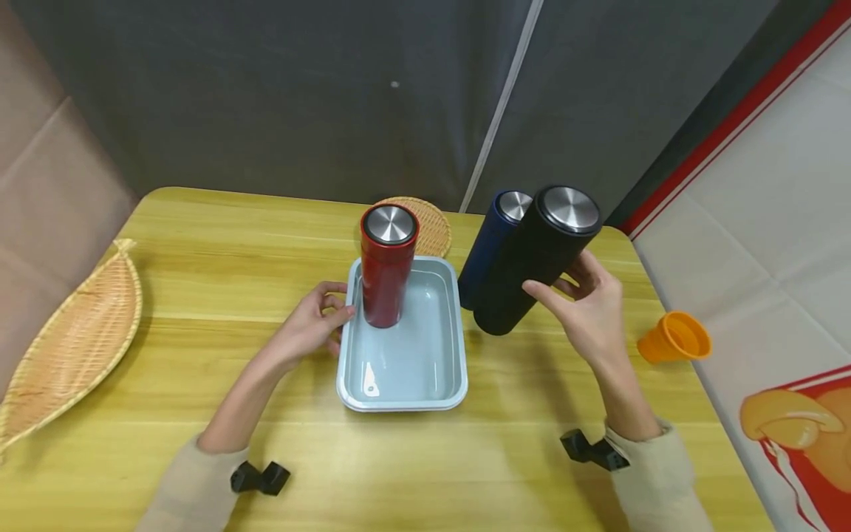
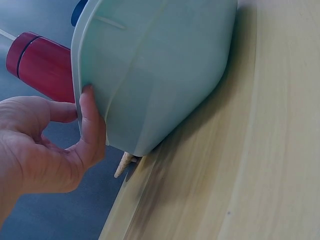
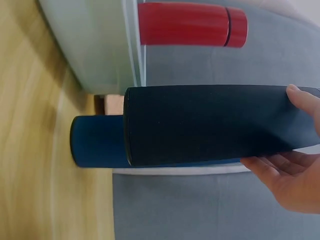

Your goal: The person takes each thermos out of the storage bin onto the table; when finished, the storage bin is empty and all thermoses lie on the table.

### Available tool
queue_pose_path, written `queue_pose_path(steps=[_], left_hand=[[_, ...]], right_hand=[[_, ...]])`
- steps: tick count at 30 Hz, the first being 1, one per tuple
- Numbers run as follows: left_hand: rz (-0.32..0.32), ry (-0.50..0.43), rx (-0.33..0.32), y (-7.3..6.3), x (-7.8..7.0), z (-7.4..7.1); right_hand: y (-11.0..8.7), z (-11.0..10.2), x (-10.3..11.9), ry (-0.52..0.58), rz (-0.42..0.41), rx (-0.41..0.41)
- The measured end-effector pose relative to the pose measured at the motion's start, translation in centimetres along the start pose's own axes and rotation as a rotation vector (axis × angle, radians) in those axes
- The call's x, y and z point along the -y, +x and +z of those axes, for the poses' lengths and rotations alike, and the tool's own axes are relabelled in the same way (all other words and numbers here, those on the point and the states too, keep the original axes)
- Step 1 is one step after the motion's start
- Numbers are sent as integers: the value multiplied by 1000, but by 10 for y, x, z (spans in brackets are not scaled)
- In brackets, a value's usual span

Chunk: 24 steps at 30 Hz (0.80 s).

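Note:
My left hand (image 1: 311,321) pinches the left rim of a light blue plastic bin (image 1: 405,380), thumb on one side and fingers on the other. Inside the bin stands a red thermos bottle (image 1: 385,284) with a silver-topped lid. My right hand (image 1: 588,314) grips a black thermos bottle (image 1: 521,273) by its upper part. In the right wrist view the black bottle (image 3: 200,125) is off the tabletop, its base to the right of the bin. Partly hidden behind it, a dark blue thermos bottle (image 1: 482,255) stands on the table.
A round woven mat (image 1: 433,225) lies behind the bin. At the left edge is a leaf-shaped woven basket (image 1: 83,336). An orange cup (image 1: 674,338) sits at the table's right edge by the wall. The wooden table (image 1: 425,473) ends at a grey curtain (image 1: 299,96).

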<state>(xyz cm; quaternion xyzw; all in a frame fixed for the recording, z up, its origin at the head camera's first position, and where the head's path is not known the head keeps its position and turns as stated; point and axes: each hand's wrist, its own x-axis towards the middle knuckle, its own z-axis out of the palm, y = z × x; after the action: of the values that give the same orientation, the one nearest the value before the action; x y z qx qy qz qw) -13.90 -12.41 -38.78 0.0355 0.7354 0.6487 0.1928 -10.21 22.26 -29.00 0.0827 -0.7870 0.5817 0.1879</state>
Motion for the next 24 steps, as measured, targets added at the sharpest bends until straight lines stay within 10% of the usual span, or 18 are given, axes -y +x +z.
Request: queue_pose_path(steps=[24], left_hand=[[9, 3, 7, 0, 0, 0]], right_hand=[[6, -15, -47, -150, 102, -197]])
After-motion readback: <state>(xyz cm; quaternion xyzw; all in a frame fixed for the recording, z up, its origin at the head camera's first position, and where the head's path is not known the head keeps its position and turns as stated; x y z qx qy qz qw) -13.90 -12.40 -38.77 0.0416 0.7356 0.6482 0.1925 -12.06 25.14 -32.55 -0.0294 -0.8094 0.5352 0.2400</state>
